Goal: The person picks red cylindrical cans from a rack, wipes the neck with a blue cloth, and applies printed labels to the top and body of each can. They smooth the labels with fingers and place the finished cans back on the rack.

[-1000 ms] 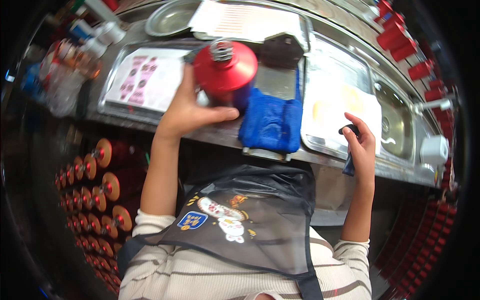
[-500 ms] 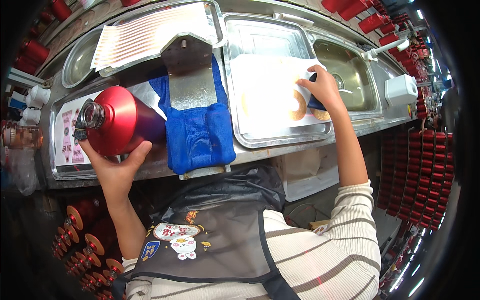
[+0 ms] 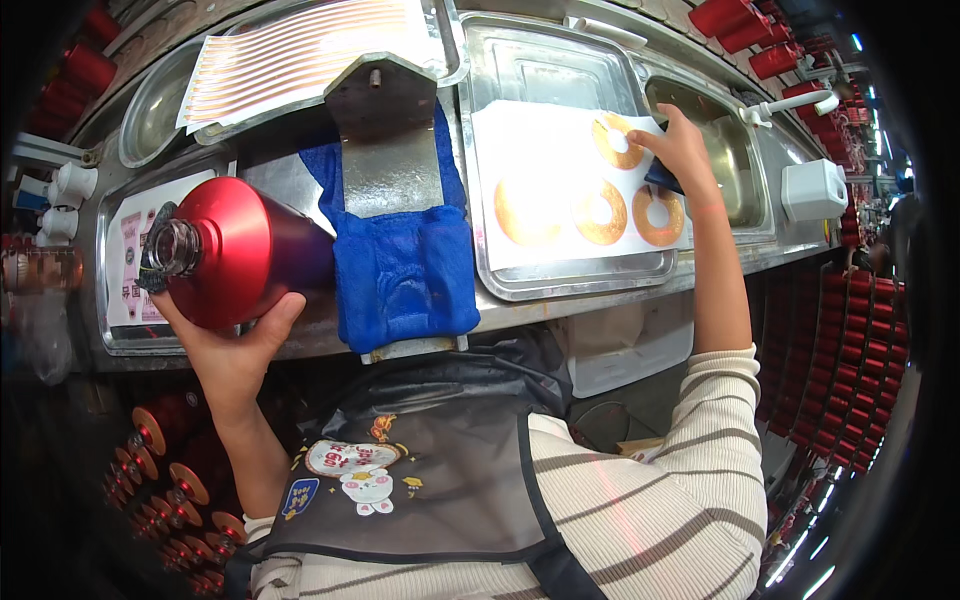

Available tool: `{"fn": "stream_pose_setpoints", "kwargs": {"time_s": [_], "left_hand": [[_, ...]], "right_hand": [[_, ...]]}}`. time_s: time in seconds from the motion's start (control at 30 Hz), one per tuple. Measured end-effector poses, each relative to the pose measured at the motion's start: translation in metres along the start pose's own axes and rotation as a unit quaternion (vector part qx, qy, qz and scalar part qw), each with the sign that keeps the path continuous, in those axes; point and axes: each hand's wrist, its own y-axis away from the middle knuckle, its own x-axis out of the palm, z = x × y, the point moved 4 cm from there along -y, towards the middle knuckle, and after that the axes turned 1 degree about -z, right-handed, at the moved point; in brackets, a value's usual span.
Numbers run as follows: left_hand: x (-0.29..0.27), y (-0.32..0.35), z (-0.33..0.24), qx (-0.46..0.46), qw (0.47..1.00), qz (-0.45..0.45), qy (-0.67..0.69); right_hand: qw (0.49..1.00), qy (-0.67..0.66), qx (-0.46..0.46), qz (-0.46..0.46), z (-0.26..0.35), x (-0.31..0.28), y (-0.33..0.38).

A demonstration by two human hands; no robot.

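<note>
My left hand [image 3: 235, 355] is wrapped round a glossy red glass bottle [image 3: 240, 255] that shades to dark blue at its base. The bottle lies tilted, its clear mouth toward the left, with a dark wrap on a fingertip beside it. My right hand [image 3: 688, 150] grips a dark blue flat piece [image 3: 662, 178], mostly hidden by the fingers, at the right edge of a white sheet [image 3: 545, 165]. Gold ring-shaped decals [image 3: 600, 212] lie on that sheet, which rests in a metal tray [image 3: 530, 282].
Between my hands stands a metal bracket [image 3: 385, 130] with a blue towel [image 3: 405, 280] over its front. Striped decal sheets [image 3: 300, 60] lie at the back left. A sink [image 3: 735, 150] with a white tap [image 3: 790, 105] is at the right, near a white plastic container [image 3: 812, 190].
My right hand has moved right and slightly up with the dark blue piece, while the picture shifted a little. Glare has eased, so more gold rings show. The left hand still holds the bottle.
</note>
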Motion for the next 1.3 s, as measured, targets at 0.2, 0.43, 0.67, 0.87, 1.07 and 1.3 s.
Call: {"fn": "stream_pose_setpoints", "kwargs": {"time_s": [0.2,0.43,0.67,0.87,1.07,1.3], "left_hand": [[-0.008,0.004,-0.003,0.01,1.0,-0.01,0.0],[-0.04,0.007,-0.021,0.073,0.997,0.017,0.026],[-0.059,0.01,-0.024,0.057,0.995,0.055,0.058],[-0.075,0.038,-0.044,0.183,0.983,-0.007,-0.012],[-0.058,0.119,-0.065,-0.133,0.921,0.035,0.364],[-0.068,0.091,-0.095,-0.16,0.812,0.033,0.56]], "right_hand": [[0.997,-0.037,0.021,0.064,-0.042,-0.001,-0.013],[0.975,0.195,-0.01,-0.11,0.008,-0.037,0.048],[0.984,0.137,-0.046,-0.106,0.084,-0.078,0.092],[0.939,-0.309,-0.138,0.055,0.166,-0.097,0.154],[0.779,-0.582,-0.146,0.183,0.293,-0.125,0.251],[0.715,-0.637,-0.213,0.193,0.351,-0.123,0.297]]}}
